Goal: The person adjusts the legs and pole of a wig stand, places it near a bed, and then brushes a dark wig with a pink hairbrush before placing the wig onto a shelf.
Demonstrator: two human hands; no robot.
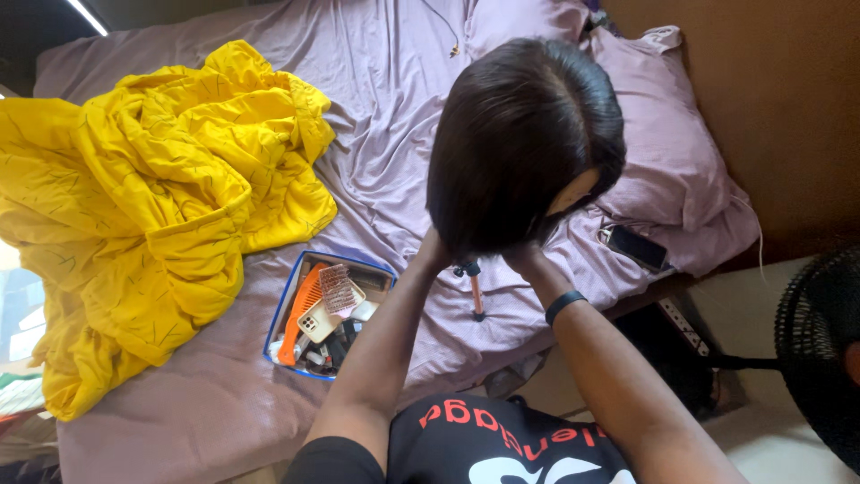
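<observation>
Bedroom, looking down at a bed (376, 179) with a wrinkled lilac sheet; brown wall far right.

Dark short wig (524, 143) sits on a mannequin head, held up over the middle of the bed, right of centre. Left hand (436, 249) and right hand (524, 258) both cup it from below at the lower hairline; fingers are buried under the hair, so how tight each grip is, I cannot tell. Right wrist wears a dark band (564, 306).

Handling, my judgement: wig is light and soft, hair slick and easily mussed; head form underneath is stiff. Best hold is low at the base or neck, not on the hair.

Thin stand pole (476, 291) pokes down between the wrists, its foot on the sheet.

Near left: blue tray (288, 300) with an orange comb (300, 309), a pink brush (339, 289), a phone and small dark bits. Far left: crumpled yellow blanket (143, 206). Right: lilac pillow (667, 152), another phone (634, 246) just beside it. Black fan (820, 350) at the right edge, off the bed.
</observation>
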